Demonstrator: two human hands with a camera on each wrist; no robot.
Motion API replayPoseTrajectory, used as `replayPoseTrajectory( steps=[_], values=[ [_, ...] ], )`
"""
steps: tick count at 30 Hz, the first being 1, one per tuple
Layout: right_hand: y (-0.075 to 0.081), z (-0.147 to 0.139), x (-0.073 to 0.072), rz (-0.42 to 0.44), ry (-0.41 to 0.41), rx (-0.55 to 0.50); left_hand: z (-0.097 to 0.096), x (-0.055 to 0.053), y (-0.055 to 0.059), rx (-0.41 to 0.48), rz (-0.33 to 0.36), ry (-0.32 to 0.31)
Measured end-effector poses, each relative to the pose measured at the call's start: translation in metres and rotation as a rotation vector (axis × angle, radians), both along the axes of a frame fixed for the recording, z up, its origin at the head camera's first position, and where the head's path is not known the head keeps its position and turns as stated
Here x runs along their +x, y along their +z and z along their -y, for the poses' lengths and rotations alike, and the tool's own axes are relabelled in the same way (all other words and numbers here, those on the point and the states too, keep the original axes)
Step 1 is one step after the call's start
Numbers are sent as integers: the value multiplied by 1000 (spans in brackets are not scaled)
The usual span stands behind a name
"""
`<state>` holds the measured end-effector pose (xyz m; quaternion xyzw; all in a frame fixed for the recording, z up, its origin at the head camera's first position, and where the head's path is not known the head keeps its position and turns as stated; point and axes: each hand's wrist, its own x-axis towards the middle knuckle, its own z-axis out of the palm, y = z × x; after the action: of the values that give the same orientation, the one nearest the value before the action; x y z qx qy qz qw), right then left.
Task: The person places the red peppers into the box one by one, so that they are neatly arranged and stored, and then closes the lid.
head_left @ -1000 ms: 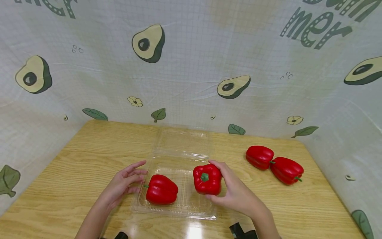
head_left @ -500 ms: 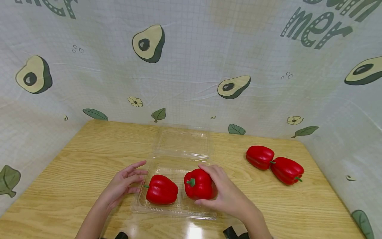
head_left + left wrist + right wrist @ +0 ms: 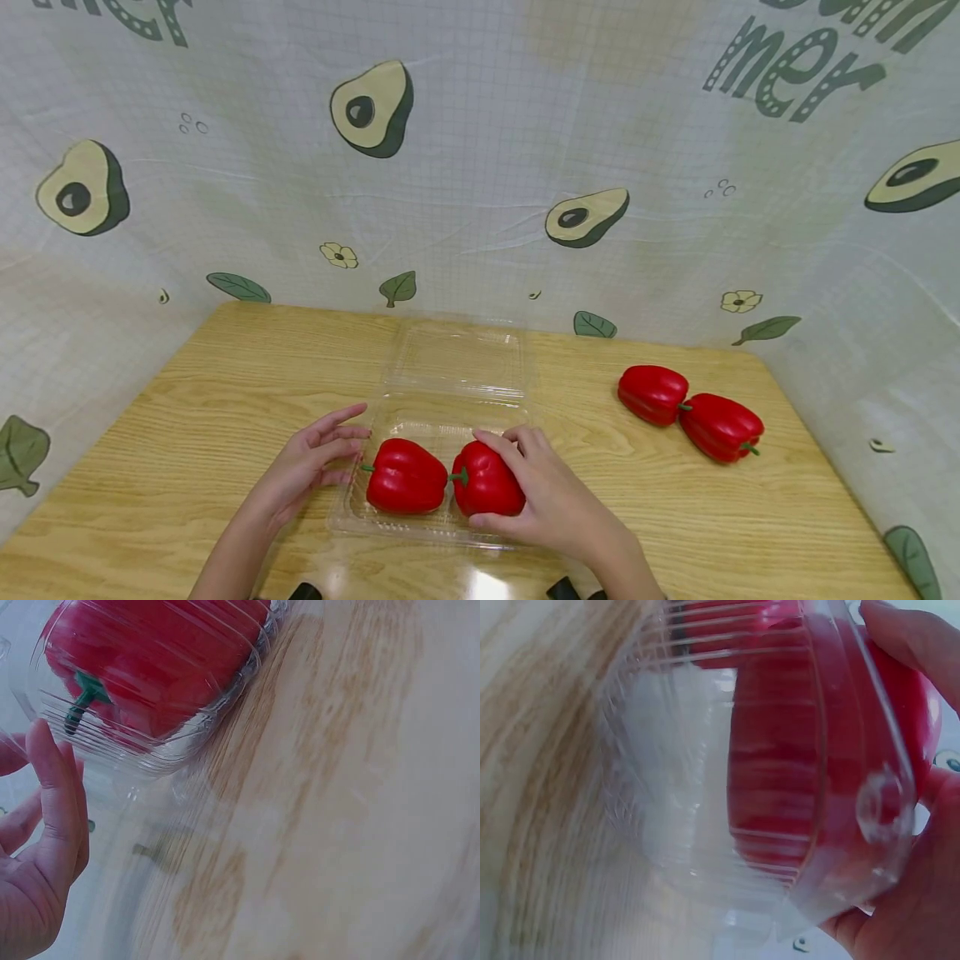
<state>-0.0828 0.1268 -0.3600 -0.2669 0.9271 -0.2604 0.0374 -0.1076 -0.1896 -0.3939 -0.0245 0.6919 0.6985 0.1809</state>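
Toward the desk's (image 3: 750,533) front edge, gripping a pepper (image 3: 483,485) in the right hand (image 3: 543,487), low in the box (image 3: 397,527), just beside a second pepper (image 3: 407,477); at the box's left side, holding the left hand (image 3: 317,454) with relaxed fingers. Near the far right corner, showing two more peppers (image 3: 652,395).

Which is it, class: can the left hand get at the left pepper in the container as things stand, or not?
Probably yes, from above: the container wall stands between the left hand and the left pepper, but the lid lies folded back, leaving the top open.
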Motion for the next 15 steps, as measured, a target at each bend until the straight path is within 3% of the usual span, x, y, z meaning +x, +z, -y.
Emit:
replayPoseTrajectory(
  steps=[15],
  values=[
    [-6,6,1,-4,5,50,2,0,1,27,-19,-19]
  ],
)
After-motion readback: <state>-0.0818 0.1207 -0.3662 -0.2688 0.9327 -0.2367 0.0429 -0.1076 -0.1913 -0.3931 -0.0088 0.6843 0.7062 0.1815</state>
